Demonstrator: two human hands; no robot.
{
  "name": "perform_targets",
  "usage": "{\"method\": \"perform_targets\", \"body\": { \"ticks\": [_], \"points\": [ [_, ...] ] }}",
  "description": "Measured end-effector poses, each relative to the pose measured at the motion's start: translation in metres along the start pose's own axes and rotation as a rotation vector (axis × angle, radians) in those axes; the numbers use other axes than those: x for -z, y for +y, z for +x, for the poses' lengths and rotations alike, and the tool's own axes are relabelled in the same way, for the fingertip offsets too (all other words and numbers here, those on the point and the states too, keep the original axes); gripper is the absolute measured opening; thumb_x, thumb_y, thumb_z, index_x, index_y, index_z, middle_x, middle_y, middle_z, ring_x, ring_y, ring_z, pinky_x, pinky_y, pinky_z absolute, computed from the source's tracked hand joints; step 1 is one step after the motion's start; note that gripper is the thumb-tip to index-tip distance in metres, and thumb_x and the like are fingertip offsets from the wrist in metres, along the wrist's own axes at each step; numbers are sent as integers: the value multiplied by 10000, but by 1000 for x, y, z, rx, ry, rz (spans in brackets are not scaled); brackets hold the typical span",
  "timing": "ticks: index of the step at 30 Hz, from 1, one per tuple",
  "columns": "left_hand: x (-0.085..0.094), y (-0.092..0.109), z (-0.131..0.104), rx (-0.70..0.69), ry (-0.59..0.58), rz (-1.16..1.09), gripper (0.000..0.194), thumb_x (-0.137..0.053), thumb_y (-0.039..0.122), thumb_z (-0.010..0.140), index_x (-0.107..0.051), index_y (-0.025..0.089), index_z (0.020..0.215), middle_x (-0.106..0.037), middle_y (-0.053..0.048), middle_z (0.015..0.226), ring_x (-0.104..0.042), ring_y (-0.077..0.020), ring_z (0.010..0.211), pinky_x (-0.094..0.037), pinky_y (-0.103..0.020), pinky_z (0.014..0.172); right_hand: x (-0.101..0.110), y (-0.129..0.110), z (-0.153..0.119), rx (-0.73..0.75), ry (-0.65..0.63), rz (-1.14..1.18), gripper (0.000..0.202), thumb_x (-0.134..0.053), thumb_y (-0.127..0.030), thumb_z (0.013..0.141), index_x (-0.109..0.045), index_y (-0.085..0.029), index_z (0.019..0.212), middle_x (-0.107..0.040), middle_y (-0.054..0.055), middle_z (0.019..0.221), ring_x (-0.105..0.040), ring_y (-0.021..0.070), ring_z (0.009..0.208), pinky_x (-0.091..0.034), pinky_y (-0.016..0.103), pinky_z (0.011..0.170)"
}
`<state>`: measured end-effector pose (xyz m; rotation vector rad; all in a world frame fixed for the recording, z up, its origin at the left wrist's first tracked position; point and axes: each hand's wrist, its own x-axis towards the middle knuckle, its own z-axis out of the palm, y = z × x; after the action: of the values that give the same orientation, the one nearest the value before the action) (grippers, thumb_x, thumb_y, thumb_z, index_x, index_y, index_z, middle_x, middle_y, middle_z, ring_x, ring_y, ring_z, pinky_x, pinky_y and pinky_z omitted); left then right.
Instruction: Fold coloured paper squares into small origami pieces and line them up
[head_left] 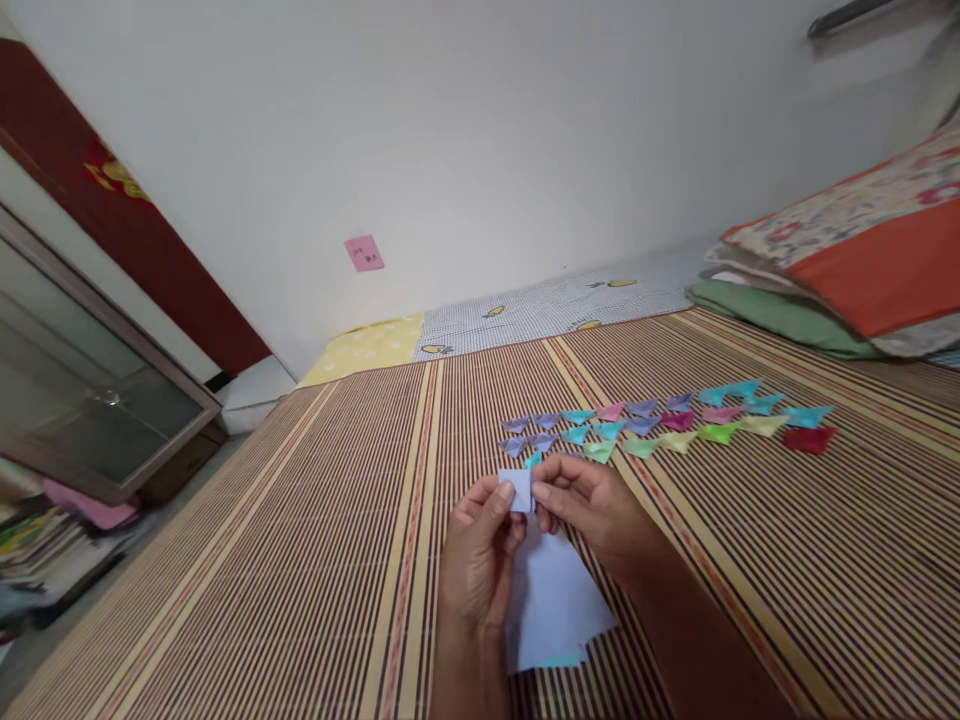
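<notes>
A small folded square of pale lilac paper [516, 491] is held up between both hands. My left hand [480, 545] pinches its left side, thumb on the front face. My right hand [589, 505] grips its right edge between thumb and fingers. Beneath the hands lies a stack of paper sheets [559, 600], pale lilac on top with a bit of turquoise showing at the lower edge. Just beyond the fingers, rows of small folded paper boats [641, 425] in purple, turquoise, pink, green, yellow and red stand on the mat; one turquoise boat is partly hidden by my right hand.
A striped bamboo mat [337, 540] covers the bed. Folded bedding and an orange floral pillow [885, 240] sit at the far right. A pink note [364, 253] is stuck to the white wall. At left stands a glass-fronted cabinet [97, 370].
</notes>
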<state>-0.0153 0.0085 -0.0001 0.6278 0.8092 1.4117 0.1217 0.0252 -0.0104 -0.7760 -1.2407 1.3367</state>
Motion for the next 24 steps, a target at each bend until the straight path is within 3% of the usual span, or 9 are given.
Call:
{"method": "perform_targets", "body": {
  "ticks": [8,14,18,21,24],
  "points": [
    [1,-11,-3,-259,108,332,274,-841,382,787,-685,159,753,-606,40,592,-506,-89,532,-405,-197,540,-8,-4,-5,13,83,-141,118,-663,-254,832,-634,-197,733,-608,-37,590,-606,131,571,-470,254,575],
    [-3,-9,-6,-353,144,417,251,-778,389,845,-668,176,770,-622,30,629,-562,-119,575,-438,-223,572,-7,-14,-6,13,-67,-252,222,-574,-304,909,-655,-185,741,-644,-1,634,-603,142,602,-468,270,603],
    [-10,-9,-11,-442,232,498,263,-772,399,850,-652,185,753,-628,22,667,-587,-136,616,-475,-238,604,-12,-17,-9,52,-37,-389,203,-586,-298,910,-648,-187,751,-583,-24,603,-544,135,573,-407,262,552],
    [-11,-10,-13,-452,233,518,266,-761,403,865,-651,190,750,-627,20,672,-581,-139,632,-478,-240,618,-14,-15,-11,71,6,-431,250,-575,-292,916,-585,-198,685,-518,-38,574,-482,126,544,-357,263,524],
    [-6,-8,-10,-373,153,470,283,-770,418,861,-668,180,744,-594,31,625,-531,-119,599,-433,-219,589,-9,-13,-9,45,-11,-336,249,-588,-303,912,-566,-200,687,-525,-37,603,-469,117,549,-355,260,528]
  ]
}}
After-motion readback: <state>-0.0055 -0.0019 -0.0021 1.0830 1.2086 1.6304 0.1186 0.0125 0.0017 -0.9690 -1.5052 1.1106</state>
